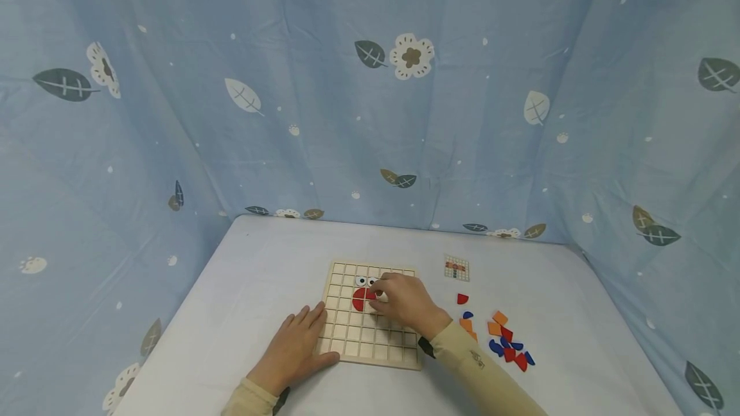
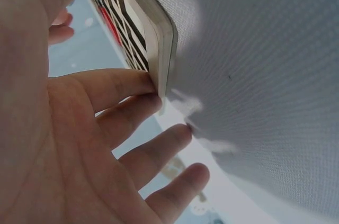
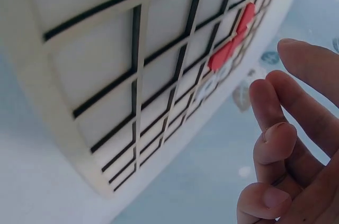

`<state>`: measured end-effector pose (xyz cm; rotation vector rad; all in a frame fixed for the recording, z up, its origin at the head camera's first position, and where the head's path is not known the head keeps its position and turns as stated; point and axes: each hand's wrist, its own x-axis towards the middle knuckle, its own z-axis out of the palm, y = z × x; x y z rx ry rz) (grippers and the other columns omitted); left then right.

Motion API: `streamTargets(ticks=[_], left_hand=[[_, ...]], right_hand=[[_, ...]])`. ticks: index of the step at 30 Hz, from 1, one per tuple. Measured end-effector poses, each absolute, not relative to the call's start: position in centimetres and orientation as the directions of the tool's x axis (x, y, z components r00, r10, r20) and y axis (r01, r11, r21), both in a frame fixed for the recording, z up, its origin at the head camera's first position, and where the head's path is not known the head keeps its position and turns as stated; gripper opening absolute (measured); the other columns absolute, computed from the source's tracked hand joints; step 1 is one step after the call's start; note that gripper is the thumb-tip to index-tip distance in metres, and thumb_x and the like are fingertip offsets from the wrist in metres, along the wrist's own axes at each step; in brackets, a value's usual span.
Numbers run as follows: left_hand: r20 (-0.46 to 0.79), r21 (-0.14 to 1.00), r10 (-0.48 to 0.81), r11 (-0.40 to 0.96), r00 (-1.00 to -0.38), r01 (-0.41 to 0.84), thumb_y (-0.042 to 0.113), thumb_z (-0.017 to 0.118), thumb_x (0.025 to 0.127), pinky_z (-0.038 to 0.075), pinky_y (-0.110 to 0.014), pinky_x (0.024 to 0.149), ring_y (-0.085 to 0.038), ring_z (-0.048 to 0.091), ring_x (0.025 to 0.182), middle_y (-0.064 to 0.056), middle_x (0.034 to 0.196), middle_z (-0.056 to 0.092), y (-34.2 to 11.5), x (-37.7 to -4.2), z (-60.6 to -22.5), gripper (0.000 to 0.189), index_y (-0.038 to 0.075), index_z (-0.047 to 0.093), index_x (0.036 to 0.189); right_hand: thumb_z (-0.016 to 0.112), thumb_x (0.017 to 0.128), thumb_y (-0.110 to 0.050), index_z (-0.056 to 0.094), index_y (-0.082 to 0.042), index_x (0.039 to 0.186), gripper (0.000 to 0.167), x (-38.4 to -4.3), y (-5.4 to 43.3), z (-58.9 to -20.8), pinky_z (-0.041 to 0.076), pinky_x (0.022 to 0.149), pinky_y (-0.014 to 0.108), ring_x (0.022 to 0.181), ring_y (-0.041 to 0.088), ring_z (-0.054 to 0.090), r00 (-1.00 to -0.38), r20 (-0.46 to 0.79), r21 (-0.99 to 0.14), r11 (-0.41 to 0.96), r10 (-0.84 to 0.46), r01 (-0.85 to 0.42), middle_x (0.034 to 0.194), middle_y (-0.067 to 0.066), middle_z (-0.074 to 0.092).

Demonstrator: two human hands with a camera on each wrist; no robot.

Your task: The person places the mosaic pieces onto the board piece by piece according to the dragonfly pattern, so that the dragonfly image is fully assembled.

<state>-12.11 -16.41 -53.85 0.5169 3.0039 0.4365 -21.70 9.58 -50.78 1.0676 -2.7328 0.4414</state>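
Note:
A square wooden grid board [image 1: 347,332] lies on the table. Near its far side, red quarter-circle pieces [image 1: 358,300] sit in the cells, just below two eye tiles [image 1: 361,281]. My left hand [image 1: 293,346] rests along the board's left edge with fingers extended; in the left wrist view two fingertips touch the board's side [image 2: 165,49]. Over the red pieces is my right hand [image 1: 407,303], its thumb and index finger apart. The right wrist view shows nothing between those fingers [image 3: 304,94], the other fingers being loosely bent.
Right of the board lies a small pattern card [image 1: 457,268]. Nearer me are a separate red quarter-circle [image 1: 462,299], a blue half-circle [image 1: 467,315], orange squares [image 1: 500,318] and several red and blue pieces [image 1: 509,354]. A blue patterned curtain [image 1: 324,82] surrounds the white table [image 1: 277,249].

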Motion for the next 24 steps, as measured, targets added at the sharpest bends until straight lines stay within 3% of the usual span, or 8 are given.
streamTargets(ticks=[8,17,24], left_hand=[[-0.01,0.286,0.334,0.904,-0.942,0.318,0.063,0.069,0.087,0.036,-0.062,0.112,-0.043,0.042,0.14,-0.017,0.157,0.042,-16.3,-12.1,-53.7,0.091,-0.004,0.05,0.146],[-0.009,0.289,0.334,0.903,-0.942,0.318,0.064,0.069,0.086,0.035,-0.062,0.112,-0.043,0.042,0.14,-0.017,0.157,0.042,-16.4,-12.0,-53.8,0.092,-0.004,0.05,0.146],[-0.002,0.276,0.332,0.907,-0.943,0.319,0.064,0.069,0.086,0.036,-0.062,0.112,-0.043,0.042,0.14,-0.017,0.157,0.042,-16.4,-12.1,-54.1,0.092,-0.004,0.05,0.146]], right_hand=[[0.082,0.087,-0.032,0.077,-0.02,0.106,0.023,-21.0,12.3,-50.5,0.056,0.067,0.027,0.081,0.007,0.065,-0.763,0.333,-0.213,0.744,-0.554,-0.633,0.093,-0.008,0.071],[0.086,0.082,-0.027,0.077,-0.019,0.11,0.031,-20.5,16.5,-50.7,0.053,0.059,0.028,0.076,0.013,0.066,-0.8,0.375,-0.248,0.781,-0.468,-0.574,0.091,-0.006,0.069],[0.086,0.083,-0.026,0.076,-0.02,0.115,0.034,-20.6,20.3,-51.2,0.053,0.06,0.029,0.079,0.014,0.066,-0.876,0.303,-0.265,0.849,-0.376,-0.457,0.106,-0.002,0.07]])
